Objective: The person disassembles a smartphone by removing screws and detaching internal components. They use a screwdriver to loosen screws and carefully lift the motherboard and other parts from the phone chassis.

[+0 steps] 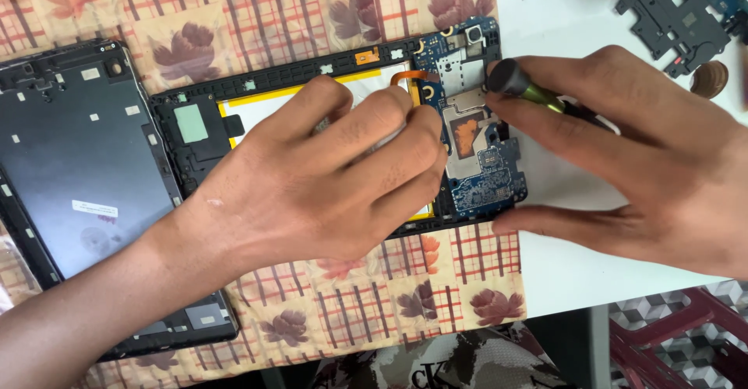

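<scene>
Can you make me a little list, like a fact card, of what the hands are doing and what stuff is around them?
Left hand: rests flat on the opened phone, covering its battery
Right hand: holds a screwdriver, tip hidden behind the hand, over the blue circuit board
Beside the phone: dark back cover, inner side up, to the left
Underneath: flowered checked cloth on a white table
Far corner: black plastic frame piece and a small brown round thing

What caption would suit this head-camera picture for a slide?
Left hand steadies an opened tablet while the right hand holds a screwdriver over its blue circuit board.
</scene>
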A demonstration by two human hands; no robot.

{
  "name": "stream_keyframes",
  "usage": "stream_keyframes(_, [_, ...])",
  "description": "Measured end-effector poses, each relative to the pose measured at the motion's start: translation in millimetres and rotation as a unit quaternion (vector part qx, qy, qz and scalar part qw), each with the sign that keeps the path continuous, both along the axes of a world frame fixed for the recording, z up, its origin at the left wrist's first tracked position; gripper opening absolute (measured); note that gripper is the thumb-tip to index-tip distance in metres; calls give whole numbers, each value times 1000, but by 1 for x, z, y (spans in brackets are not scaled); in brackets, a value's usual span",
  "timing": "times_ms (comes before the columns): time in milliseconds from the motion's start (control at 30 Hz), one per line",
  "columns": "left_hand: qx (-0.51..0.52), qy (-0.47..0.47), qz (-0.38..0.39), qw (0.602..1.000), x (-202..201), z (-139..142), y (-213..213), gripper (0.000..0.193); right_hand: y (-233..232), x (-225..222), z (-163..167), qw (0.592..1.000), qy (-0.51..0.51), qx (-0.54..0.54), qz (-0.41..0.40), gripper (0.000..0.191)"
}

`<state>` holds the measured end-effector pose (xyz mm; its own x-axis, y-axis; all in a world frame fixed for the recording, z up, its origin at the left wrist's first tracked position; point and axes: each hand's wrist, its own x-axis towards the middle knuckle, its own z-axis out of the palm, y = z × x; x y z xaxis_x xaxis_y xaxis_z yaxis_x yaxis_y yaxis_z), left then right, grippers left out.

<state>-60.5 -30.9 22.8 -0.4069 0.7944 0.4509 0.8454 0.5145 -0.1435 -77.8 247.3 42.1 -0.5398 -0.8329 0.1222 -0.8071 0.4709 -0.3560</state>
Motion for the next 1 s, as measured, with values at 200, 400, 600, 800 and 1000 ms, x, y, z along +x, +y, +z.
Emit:
stream_keyframes(200, [-89,85,3,992,5,6,1,15,-1,-9,3,996,63,23,57,76])
stream_keyframes(400, [1,-17,-14,1000,-2,-3,-3,9,5,-10,-4,994,77,-1,81,73])
stream_keyframes(600, [55,-62,-20,996,0,-7,-10,19,5,-7,-7,992,93,10,80,73])
stream_keyframes(800, [82,-98,-34,991,-1,-5,-9,26,1,-7,-6,994,81,-7,68,73])
stream_keyframes(1000, [60,-60,-25,996,-1,-7,-12,22,-1,-3,-5,992,103,32,59,74])
